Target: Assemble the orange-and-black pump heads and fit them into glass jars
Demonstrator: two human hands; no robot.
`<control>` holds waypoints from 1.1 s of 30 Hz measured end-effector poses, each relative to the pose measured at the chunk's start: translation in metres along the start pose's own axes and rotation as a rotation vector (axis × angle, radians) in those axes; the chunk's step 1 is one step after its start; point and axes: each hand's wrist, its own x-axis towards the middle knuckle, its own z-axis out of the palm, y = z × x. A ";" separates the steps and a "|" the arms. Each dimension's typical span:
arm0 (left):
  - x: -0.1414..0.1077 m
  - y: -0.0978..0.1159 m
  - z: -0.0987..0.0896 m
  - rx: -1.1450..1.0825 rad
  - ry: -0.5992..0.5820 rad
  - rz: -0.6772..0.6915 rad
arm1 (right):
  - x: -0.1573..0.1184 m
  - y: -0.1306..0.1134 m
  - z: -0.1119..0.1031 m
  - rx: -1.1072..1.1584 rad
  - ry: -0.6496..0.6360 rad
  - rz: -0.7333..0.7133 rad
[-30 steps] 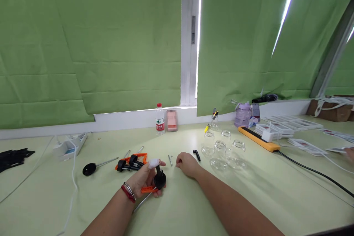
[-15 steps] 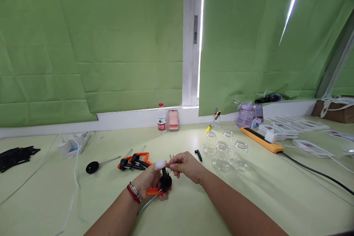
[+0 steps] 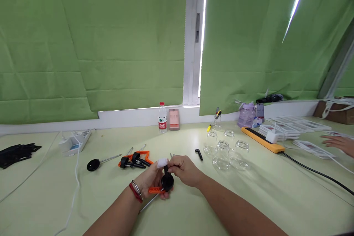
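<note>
My left hand [image 3: 151, 180], with a white wrap on its thumb, is closed around a black part with a round disc [image 3: 167, 182] and an orange handle [image 3: 155, 190]. A metal rod [image 3: 149, 203] slants down from it toward my left wrist. The fingers of my right hand [image 3: 184, 169] are closed at the upper end of the black part, by the wrapped thumb; whatever they pinch is too small to make out. Black pieces with round caps [image 3: 132, 162] and an orange frame lie left of my hands. A small black piece [image 3: 198, 154] lies to the right.
Several glass jars [image 3: 222, 156] stand right of centre, a water bottle [image 3: 162, 120] at the back. A yellow power strip [image 3: 261, 140] and white frames [image 3: 312, 148] lie right, near another person's hand [image 3: 340, 143]. A black disc on a rod [image 3: 93, 165] lies left.
My right fingers have moved down slightly onto the black part, closer to my left hand. Another person's hand has appeared at the right edge. The view has shifted slightly.
</note>
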 end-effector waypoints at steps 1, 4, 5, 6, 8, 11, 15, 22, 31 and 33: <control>0.000 0.000 0.000 -0.001 0.001 0.001 | 0.000 0.001 0.001 -0.023 0.012 -0.034; 0.000 0.000 -0.001 -0.006 0.000 -0.004 | -0.001 0.005 0.003 -0.073 0.029 -0.095; 0.000 0.000 -0.001 -0.007 0.002 -0.009 | -0.001 0.005 0.004 -0.083 0.028 -0.109; 0.000 0.000 -0.001 -0.008 0.005 -0.013 | -0.001 0.006 0.004 -0.088 0.026 -0.120; 0.000 -0.001 -0.002 -0.009 0.001 -0.018 | -0.002 0.005 0.004 -0.082 0.020 -0.134; 0.001 -0.003 -0.005 -0.003 -0.014 -0.014 | -0.002 0.006 0.005 0.008 0.029 -0.077; 0.003 -0.003 -0.007 0.007 -0.007 -0.016 | -0.002 0.012 0.009 0.331 0.021 0.122; 0.002 -0.002 -0.004 -0.010 -0.040 -0.004 | -0.003 0.020 0.012 0.417 0.007 0.097; -0.002 0.000 -0.001 0.003 -0.041 0.004 | -0.001 0.022 0.012 0.609 -0.026 0.216; -0.004 0.001 0.001 0.011 -0.029 0.002 | -0.002 0.021 0.011 0.641 -0.029 0.250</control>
